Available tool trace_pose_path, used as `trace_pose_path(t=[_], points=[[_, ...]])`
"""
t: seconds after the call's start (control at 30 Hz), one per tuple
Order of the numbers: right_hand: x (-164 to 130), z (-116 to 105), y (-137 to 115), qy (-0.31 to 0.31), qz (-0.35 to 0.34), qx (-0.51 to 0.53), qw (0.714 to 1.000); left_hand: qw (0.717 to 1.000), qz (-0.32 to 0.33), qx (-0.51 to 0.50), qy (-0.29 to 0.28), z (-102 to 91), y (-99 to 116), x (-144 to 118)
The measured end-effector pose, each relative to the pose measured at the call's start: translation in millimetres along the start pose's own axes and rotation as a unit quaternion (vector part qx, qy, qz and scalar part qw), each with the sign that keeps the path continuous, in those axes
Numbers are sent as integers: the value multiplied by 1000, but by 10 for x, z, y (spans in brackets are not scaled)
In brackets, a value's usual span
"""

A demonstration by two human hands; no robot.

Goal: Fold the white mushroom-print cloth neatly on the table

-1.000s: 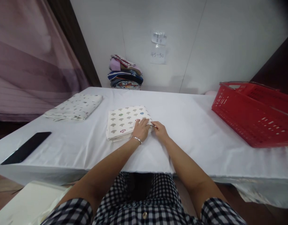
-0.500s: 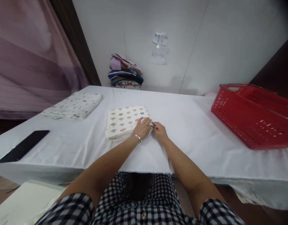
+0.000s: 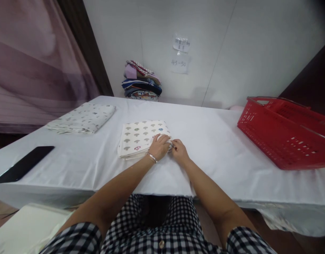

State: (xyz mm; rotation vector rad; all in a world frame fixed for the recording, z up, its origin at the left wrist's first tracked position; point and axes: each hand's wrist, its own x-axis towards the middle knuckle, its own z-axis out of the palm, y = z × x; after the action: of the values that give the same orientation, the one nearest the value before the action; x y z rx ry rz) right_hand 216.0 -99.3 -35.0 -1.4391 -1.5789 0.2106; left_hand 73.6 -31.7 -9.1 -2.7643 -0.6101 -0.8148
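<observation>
A folded white cloth (image 3: 141,135) printed with grey, red and blue mushrooms lies in layers near the middle of the table. My left hand (image 3: 159,146) rests on its right part, fingers stretched out over the top layer. At the cloth's right edge, my right hand (image 3: 179,151) pinches the cloth between thumb and fingers, close beside the left fingertips. Part of that edge is hidden by my hands.
A second folded cloth (image 3: 85,118) with small dark prints lies at the table's left. In front of it is a black flat tablet-like object (image 3: 24,165). A red plastic basket (image 3: 281,134) stands at the right. A pile of folded fabrics (image 3: 142,83) rises behind the table by the wall.
The cloth's near left corner has shifted slightly left and toward me. My hands stay at its right edge, with only small movement.
</observation>
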Motion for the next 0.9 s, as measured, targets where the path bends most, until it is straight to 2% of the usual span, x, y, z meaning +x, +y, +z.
trace_pose_path(t=[0.17,0.5,0.63,0.77,0.9], points=[[-35,-12,-111,-41,17,-39,998,999,-12,10,-41,-5,-8,8],[-21,0,-226,-32,45,-176,983,992,-20,7,-125,-119,4,115],[-27,20,-197,-30,55,-183,981,987,-56,-35,-145,-169,-2,77],[-24,58,-155,-21,39,-192,980,976,-109,-92,-161,-290,-119,30],[-14,102,-137,-11,19,-206,978,973,-101,-74,-197,-401,-265,-16]])
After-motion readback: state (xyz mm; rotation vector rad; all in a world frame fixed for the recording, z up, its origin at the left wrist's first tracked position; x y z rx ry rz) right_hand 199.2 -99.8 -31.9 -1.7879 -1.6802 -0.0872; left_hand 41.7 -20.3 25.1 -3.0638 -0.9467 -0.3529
